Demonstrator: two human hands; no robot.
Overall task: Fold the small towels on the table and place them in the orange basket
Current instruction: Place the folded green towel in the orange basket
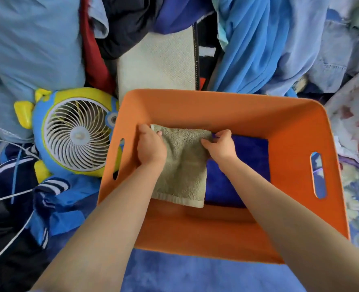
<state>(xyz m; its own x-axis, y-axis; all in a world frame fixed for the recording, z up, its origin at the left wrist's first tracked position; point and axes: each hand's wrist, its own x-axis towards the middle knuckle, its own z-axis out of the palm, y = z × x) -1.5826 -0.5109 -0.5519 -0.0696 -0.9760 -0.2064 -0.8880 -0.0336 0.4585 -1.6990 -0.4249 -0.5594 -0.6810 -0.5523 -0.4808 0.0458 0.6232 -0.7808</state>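
A folded grey-green towel point(182, 165) hangs inside the orange basket point(290, 131), its lower hem free above the basket floor. My left hand point(150, 147) grips the towel's top left corner. My right hand point(220, 146) pinches its top right corner. Under and to the right of it a dark blue towel point(250, 157) lies folded on the basket's bottom. Both forearms reach in over the basket's near wall.
A blue and yellow toy-shaped fan point(75, 133) stands against the basket's left side, with white cables point(12, 197) trailing off it. Piles of blue clothing point(258, 45) and a cream cloth point(155, 64) crowd the back. A blue cloth point(174, 275) lies in front.
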